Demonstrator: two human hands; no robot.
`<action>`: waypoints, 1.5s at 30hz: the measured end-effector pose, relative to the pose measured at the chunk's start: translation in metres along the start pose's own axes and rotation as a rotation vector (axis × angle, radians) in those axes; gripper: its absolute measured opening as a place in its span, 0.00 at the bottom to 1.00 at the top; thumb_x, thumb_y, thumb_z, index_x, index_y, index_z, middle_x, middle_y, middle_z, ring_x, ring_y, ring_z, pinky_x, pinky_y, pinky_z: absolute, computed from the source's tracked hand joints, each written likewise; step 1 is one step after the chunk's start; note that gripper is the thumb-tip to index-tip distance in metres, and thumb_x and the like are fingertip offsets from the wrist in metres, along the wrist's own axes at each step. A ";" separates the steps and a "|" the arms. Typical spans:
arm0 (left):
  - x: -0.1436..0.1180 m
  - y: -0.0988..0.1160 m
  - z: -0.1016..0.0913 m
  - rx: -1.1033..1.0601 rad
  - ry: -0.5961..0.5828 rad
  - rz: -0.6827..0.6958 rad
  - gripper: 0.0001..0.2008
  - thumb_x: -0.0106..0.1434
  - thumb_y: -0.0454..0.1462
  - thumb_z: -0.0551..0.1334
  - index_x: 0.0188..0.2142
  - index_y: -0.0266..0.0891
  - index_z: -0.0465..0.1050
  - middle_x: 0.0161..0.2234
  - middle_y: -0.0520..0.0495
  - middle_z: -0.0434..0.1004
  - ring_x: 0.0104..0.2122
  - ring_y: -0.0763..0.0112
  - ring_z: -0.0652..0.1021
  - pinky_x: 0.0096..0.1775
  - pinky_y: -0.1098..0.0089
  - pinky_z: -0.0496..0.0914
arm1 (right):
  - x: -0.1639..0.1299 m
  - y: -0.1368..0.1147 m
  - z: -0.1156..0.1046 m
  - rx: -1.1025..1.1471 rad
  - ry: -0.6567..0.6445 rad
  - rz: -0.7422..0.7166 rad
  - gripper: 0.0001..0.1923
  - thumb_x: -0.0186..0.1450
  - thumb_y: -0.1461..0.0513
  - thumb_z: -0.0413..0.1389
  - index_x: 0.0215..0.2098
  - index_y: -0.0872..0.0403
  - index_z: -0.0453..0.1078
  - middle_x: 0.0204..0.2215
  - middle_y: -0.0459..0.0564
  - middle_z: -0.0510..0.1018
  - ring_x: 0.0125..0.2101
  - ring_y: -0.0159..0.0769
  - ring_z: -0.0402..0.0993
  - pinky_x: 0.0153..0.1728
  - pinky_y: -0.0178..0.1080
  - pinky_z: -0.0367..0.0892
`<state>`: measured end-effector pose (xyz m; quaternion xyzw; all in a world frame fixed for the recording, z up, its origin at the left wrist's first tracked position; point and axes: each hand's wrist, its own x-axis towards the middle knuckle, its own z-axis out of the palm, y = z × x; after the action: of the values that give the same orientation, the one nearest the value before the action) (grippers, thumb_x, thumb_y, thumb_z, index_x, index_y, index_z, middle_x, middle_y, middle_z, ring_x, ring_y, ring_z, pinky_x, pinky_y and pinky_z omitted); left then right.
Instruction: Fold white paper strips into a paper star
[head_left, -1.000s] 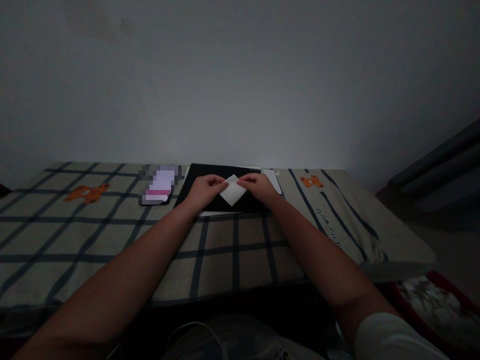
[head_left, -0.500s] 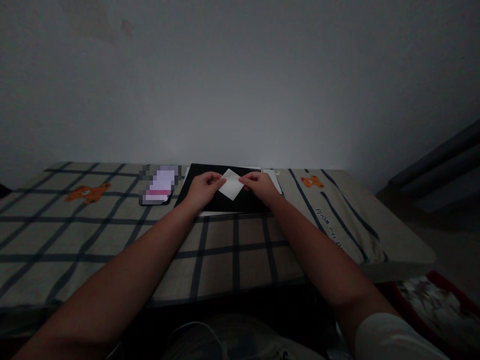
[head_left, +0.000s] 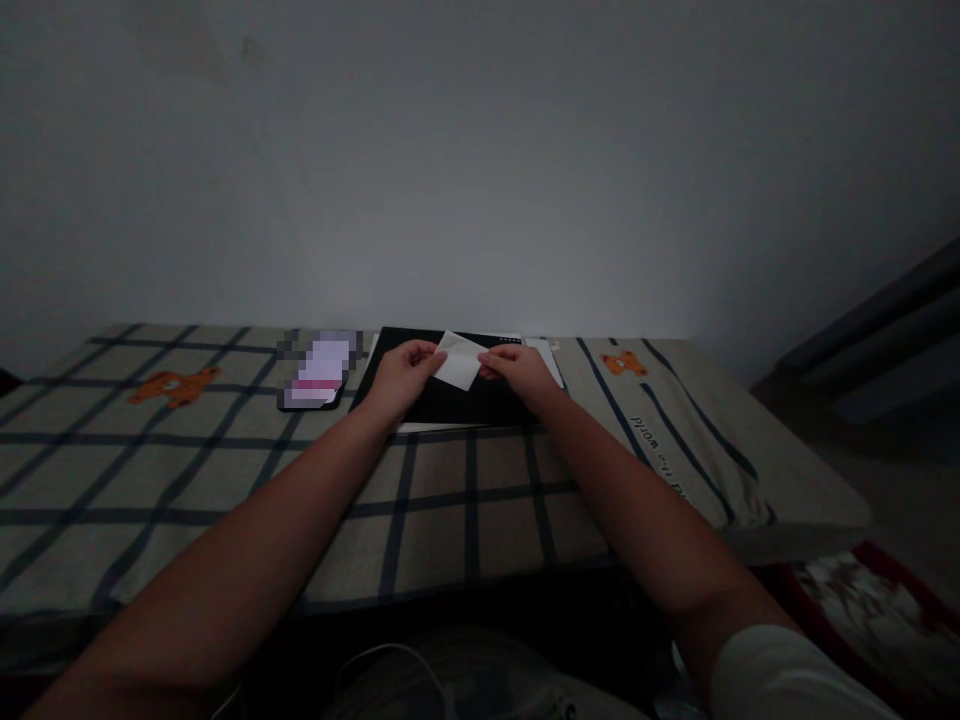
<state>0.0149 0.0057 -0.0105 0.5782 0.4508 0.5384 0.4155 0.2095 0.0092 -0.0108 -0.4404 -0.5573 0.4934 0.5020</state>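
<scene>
A small white square of paper [head_left: 460,362] is pinched between my two hands, tilted with its corners pointing up and down. My left hand [head_left: 406,375] grips its left edge between thumb and fingers. On the opposite side my right hand [head_left: 519,370] pinches the right corner. Beneath the paper lies a flat black folder or board [head_left: 442,405], with white sheets [head_left: 541,352] showing past its right side. Whether the paper touches the black surface I cannot tell.
A phone [head_left: 322,370] with a lit, partly blurred screen lies left of the folder. Checked cloth with bear prints covers the table [head_left: 247,460], which meets a grey wall [head_left: 480,180]. At lower right stands a red-rimmed container [head_left: 881,600] with pale crumpled contents.
The paper has turned slightly, its top corner shifting left and its bottom corner right. My left hand has moved a little to the left; the right hand stays nearly in place.
</scene>
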 end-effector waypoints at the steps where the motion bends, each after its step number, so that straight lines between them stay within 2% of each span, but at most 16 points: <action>1: 0.000 0.000 0.000 -0.006 -0.004 -0.005 0.14 0.50 0.44 0.67 0.32 0.36 0.72 0.29 0.49 0.74 0.29 0.71 0.72 0.32 0.71 0.64 | 0.000 0.001 0.000 -0.008 -0.001 -0.014 0.09 0.52 0.59 0.63 0.27 0.57 0.73 0.22 0.47 0.77 0.25 0.29 0.72 0.33 0.35 0.69; 5: -0.003 0.005 0.001 -0.021 0.001 -0.035 0.14 0.49 0.43 0.67 0.31 0.36 0.72 0.28 0.50 0.74 0.28 0.71 0.72 0.32 0.71 0.63 | 0.001 0.003 0.000 -0.032 0.006 -0.052 0.10 0.52 0.57 0.63 0.27 0.56 0.73 0.22 0.46 0.76 0.25 0.28 0.72 0.33 0.35 0.69; 12: -0.007 0.011 0.002 0.018 -0.040 -0.121 0.06 0.48 0.38 0.63 0.25 0.39 0.68 0.19 0.55 0.66 0.21 0.74 0.66 0.26 0.72 0.58 | 0.003 0.001 0.000 0.147 0.092 -0.039 0.12 0.52 0.57 0.63 0.31 0.56 0.74 0.26 0.46 0.77 0.26 0.27 0.72 0.35 0.36 0.70; 20: -0.007 0.011 0.002 0.004 -0.017 -0.098 0.07 0.48 0.38 0.64 0.25 0.39 0.68 0.18 0.56 0.65 0.20 0.75 0.65 0.24 0.73 0.57 | 0.003 0.000 -0.001 0.151 0.035 -0.021 0.12 0.53 0.57 0.62 0.32 0.57 0.73 0.27 0.47 0.77 0.27 0.27 0.72 0.36 0.36 0.70; 27: -0.007 0.011 0.003 0.085 -0.062 -0.106 0.06 0.48 0.37 0.63 0.22 0.39 0.65 0.17 0.55 0.65 0.20 0.74 0.66 0.24 0.72 0.58 | 0.005 0.001 -0.002 0.121 0.083 -0.033 0.09 0.54 0.59 0.61 0.30 0.57 0.72 0.24 0.45 0.75 0.25 0.27 0.71 0.35 0.35 0.69; 35: -0.007 0.010 0.003 0.055 -0.070 -0.107 0.07 0.48 0.37 0.64 0.23 0.40 0.66 0.18 0.55 0.67 0.20 0.74 0.67 0.26 0.72 0.58 | 0.004 0.002 -0.002 0.152 0.062 -0.039 0.12 0.53 0.56 0.61 0.31 0.57 0.73 0.27 0.47 0.76 0.26 0.27 0.71 0.35 0.35 0.69; 45: -0.008 0.010 0.005 0.048 -0.125 -0.149 0.09 0.47 0.41 0.66 0.25 0.39 0.68 0.20 0.54 0.68 0.21 0.73 0.68 0.27 0.71 0.60 | 0.004 0.000 -0.004 -0.045 0.105 -0.098 0.11 0.53 0.56 0.60 0.30 0.56 0.73 0.24 0.45 0.75 0.26 0.28 0.69 0.33 0.35 0.66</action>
<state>0.0203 -0.0045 -0.0028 0.5853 0.4785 0.4579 0.4677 0.2133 0.0135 -0.0102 -0.4491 -0.5620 0.4317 0.5441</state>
